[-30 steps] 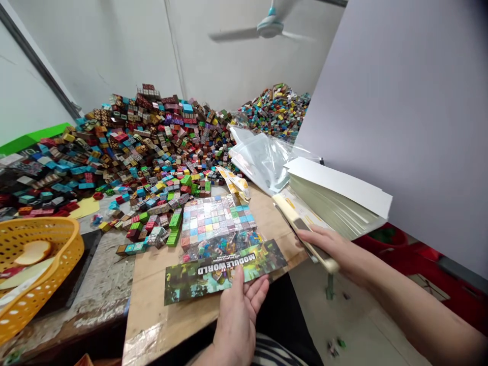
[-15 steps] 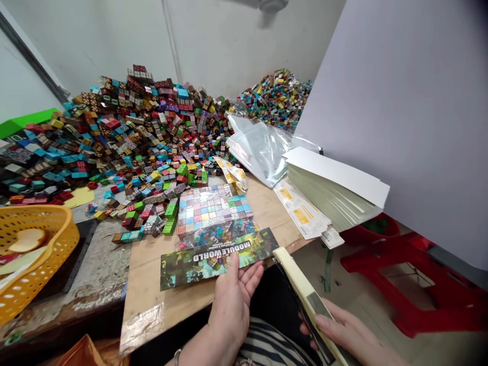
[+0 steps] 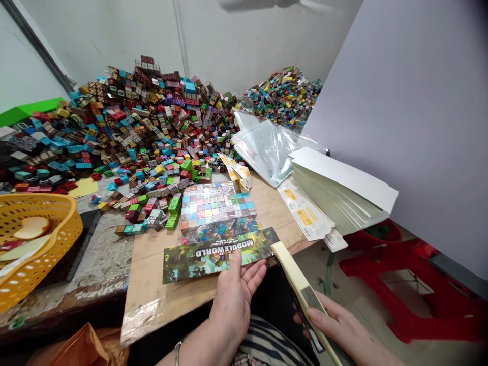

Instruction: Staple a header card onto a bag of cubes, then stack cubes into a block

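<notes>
My left hand point(image 3: 234, 300) grips a printed header card point(image 3: 213, 258) marked MODULEWORLD by its lower edge, thumb on top and fingers beneath. Behind the card lies a clear plastic bag point(image 3: 217, 206) with a flat layer of small patterned cubes and loose colourful bits; the card overlaps its near end. In my right hand point(image 3: 331, 320) is a long cream-and-black stapler point(image 3: 297, 282), fingers closed around its body. Its tip is at the right end of the card; whether the card sits between its jaws I cannot tell.
A big heap of coloured blocks point(image 3: 145, 122) fills the back of the table. Clear plastic bags point(image 3: 263, 147), a stack of white cards point(image 3: 343, 188) and printed slips point(image 3: 307, 213) lie right of the wooden board point(image 3: 152, 284). A yellow basket point(image 3: 72, 218) stands left, a red stool point(image 3: 412, 305) right.
The view has shifted slightly, so the table sits a little further right in the picture. Both hands keep their hold, and the stapler's tip stays by the card's right end.
</notes>
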`<action>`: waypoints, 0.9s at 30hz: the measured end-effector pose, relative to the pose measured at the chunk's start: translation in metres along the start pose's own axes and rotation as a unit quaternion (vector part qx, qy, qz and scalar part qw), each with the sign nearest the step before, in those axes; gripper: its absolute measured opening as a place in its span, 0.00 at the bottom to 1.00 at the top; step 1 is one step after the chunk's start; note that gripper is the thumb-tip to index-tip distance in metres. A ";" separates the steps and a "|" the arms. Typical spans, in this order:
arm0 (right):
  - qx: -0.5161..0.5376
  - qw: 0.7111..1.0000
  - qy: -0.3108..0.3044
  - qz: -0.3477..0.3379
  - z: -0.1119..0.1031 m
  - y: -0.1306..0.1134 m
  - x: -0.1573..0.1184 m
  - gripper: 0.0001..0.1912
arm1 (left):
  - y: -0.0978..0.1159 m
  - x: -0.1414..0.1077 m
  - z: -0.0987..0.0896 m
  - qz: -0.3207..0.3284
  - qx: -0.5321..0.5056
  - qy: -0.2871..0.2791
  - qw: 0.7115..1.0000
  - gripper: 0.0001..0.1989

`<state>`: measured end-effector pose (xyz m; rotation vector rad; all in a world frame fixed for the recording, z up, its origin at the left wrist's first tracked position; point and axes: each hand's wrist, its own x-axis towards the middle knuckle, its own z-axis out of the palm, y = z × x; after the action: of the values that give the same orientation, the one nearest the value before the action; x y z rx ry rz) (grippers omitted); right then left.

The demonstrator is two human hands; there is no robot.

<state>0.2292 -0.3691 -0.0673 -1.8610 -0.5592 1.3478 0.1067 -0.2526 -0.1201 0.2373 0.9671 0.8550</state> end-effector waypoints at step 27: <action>0.150 0.984 -0.063 0.066 0.018 -0.001 0.037 0.21 | 0.003 -0.005 -0.012 -0.060 0.064 -0.079 0.993 0.24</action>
<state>0.2250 -0.3362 -0.0911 -1.5987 -0.2788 1.5515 0.0943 -0.2566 -0.1228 0.3477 0.8790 0.6548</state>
